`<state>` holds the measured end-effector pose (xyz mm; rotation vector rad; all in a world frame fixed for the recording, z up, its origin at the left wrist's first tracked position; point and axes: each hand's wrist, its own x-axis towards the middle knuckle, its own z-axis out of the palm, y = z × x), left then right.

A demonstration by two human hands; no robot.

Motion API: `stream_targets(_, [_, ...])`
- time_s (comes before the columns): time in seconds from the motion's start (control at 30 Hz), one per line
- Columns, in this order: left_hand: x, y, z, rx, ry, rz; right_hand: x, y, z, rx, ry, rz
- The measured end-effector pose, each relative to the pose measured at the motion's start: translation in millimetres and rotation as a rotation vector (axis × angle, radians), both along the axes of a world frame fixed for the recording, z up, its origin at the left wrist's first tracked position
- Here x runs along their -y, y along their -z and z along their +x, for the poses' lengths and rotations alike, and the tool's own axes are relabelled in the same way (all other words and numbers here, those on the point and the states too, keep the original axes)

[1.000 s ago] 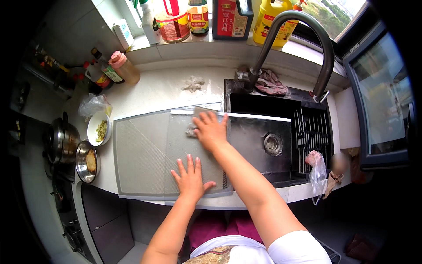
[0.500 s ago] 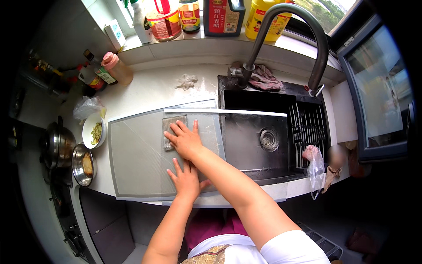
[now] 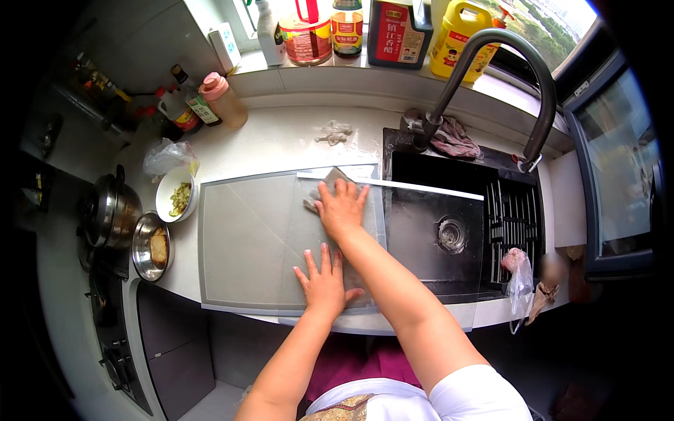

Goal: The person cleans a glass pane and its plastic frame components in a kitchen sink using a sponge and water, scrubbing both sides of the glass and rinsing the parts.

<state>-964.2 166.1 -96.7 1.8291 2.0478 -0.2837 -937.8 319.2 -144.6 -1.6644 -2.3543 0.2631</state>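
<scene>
My right hand (image 3: 344, 212) lies on a grey scouring cloth (image 3: 335, 175), fingers spread, pressing it to a clear panel near its far edge. That see-through panel has a white edge strip (image 3: 435, 191) and reaches over the sink; its exact outline is hard to make out. Beneath its left part a grey, framed flat panel (image 3: 242, 249) rests on the counter. Closer to the counter's front, my left hand (image 3: 325, 284) is flat on the panel, fingers apart and holding nothing.
A black sink (image 3: 421, 274) with a rack and dark faucet (image 3: 544, 84) is on the right. A white bowl (image 3: 165, 200) of chopped food, a metal bowl (image 3: 142, 256) and a pot (image 3: 126, 210) stand left. Bottles and a yellow jug (image 3: 456, 42) line the sill.
My right hand and the scouring cloth have slid right and toward the far edge of the panel. My hands have moved apart. The whole view has shifted a little.
</scene>
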Motion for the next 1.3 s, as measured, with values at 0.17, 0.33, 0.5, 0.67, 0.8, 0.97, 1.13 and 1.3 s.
stream_targets(0.17, [0, 8, -1, -0.025, 0.003, 0.017, -24, -20, -59, 0.106, -0.113, -0.172])
stream_targets(0.33, [3, 1, -6, -0.008, -0.007, -0.002, -4, -18, -19, 0.051, -0.088, -0.146])
stream_targets(0.5, [2, 4, -4, 0.028, 0.001, 0.055, -9, -9, -16, -0.016, -0.046, -0.049])
stream_targets(0.67, [-1, 3, -3, -0.014, 0.018, 0.008, -26, -3, -50, -0.009, -0.128, -0.057])
stream_targets(0.8, [-1, -2, -7, -0.017, 0.021, -0.056, 18, -2, -27, -0.052, -0.233, 0.008])
stream_targets(0.97, [2, 4, -6, 0.051, -0.014, 0.048, 0, -1, -35, -0.074, -0.177, 0.051])
stream_targets(1.13, [3, 4, -7, 0.04, 0.006, 0.053, -13, -19, -50, 0.019, -0.232, -0.041])
stream_targets(1.3, [-3, 20, -10, -0.076, -0.052, 0.215, 55, -18, -37, -0.004, -0.586, -0.118])
